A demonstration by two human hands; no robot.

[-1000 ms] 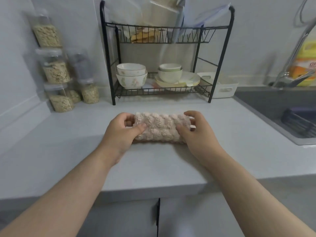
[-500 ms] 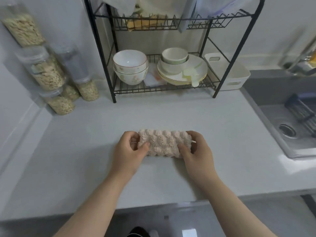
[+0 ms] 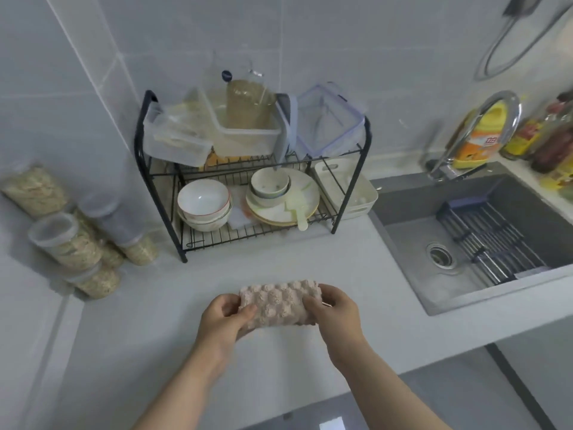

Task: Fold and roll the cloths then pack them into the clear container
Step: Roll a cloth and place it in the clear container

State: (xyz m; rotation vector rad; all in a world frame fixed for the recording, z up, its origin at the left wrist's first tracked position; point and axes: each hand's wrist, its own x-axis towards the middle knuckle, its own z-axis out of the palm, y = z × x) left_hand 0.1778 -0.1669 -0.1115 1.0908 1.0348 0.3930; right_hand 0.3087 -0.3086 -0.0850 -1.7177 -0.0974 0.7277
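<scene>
I can't see the ends of the cloth (image 3: pixel 279 304), covered by the left grip (image 3: pixel 223 318) and right grip (image 3: pixel 336 308).

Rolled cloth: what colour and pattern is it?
Pale pink rolled cloth, bubbly raised pattern; head view.

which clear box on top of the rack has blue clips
The square clear plastic box at the right end of the black wire rack: blue clips edge its lid. The other two have no such clips.
</scene>
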